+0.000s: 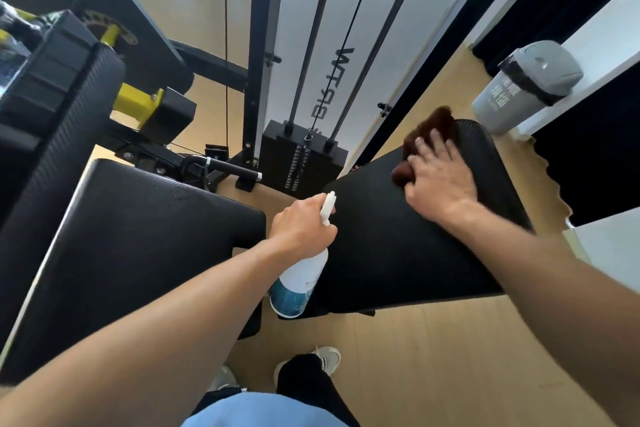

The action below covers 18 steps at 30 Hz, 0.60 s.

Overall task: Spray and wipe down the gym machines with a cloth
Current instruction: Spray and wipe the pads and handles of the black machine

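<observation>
Against the far end of the right-hand black pad (408, 239) my right hand (438, 180) presses a dark brown cloth (433, 128), fingers spread flat over it, the cloth bunched ahead of the fingertips and spilling toward the pad's rounded edge. I judge the cloth soft and limp: it will fold under any push, so I'd keep the palm broad on its middle rather than pinch a corner. Nearer me, at the same pad's left edge, my left hand (301, 222) is curled round the neck of a white spray bottle (299, 282), its nozzle poking up past the knuckles and its blue-labelled body hanging below. The bottle looks like light, stiff plastic, possibly slick if wet, so the neck under the trigger is the sensible hold. I cannot tell how full it is. Left of that pad lies a 2nd black pad (138, 246), textured alike, and beyond the 2 stands the weight stack (301, 159) with its guide rods and cable. Right of the pad, on the wooden floor, sits a grey bin (526, 87) with a dark liner.
</observation>
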Available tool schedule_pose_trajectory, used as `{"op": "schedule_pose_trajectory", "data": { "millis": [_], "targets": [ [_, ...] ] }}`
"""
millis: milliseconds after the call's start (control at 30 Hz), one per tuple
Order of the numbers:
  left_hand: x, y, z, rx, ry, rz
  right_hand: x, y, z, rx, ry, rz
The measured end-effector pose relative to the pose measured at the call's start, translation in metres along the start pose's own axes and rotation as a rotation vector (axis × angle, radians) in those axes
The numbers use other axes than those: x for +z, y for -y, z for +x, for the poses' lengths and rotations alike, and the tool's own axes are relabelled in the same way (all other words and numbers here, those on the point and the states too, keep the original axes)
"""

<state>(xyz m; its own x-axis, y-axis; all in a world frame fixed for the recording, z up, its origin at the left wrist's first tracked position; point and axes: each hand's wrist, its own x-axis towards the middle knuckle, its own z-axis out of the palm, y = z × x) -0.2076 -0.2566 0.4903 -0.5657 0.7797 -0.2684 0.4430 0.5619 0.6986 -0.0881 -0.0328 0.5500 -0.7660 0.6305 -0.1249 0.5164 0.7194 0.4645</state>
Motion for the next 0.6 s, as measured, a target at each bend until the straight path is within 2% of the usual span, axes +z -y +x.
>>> {"op": "schedule_pose_trajectory", "data": {
  "millis": [67,167,267,333,467,600],
  "targets": [
    [0.003,-0.001,0.002,-0.013,0.005,-0.022,0.022,0.038,-0.037,-0.123,0.045,0.06],
    [0.008,-0.007,0.006,-0.009,0.001,-0.015,0.058,0.089,-0.101,-0.344,0.196,0.087],
    [0.009,-0.009,0.01,0.008,-0.01,-0.032,0.059,0.089,-0.104,-0.386,0.211,0.048],
    [0.008,-0.011,0.014,0.015,-0.005,-0.032,0.042,0.061,-0.072,-0.304,0.115,-0.008],
    [0.008,-0.026,0.022,0.049,-0.015,-0.016,-0.008,-0.017,-0.014,0.049,-0.082,-0.085],
    [0.014,-0.036,0.024,0.071,-0.036,-0.011,-0.027,-0.045,-0.02,0.222,-0.102,-0.016]
  ]
}}
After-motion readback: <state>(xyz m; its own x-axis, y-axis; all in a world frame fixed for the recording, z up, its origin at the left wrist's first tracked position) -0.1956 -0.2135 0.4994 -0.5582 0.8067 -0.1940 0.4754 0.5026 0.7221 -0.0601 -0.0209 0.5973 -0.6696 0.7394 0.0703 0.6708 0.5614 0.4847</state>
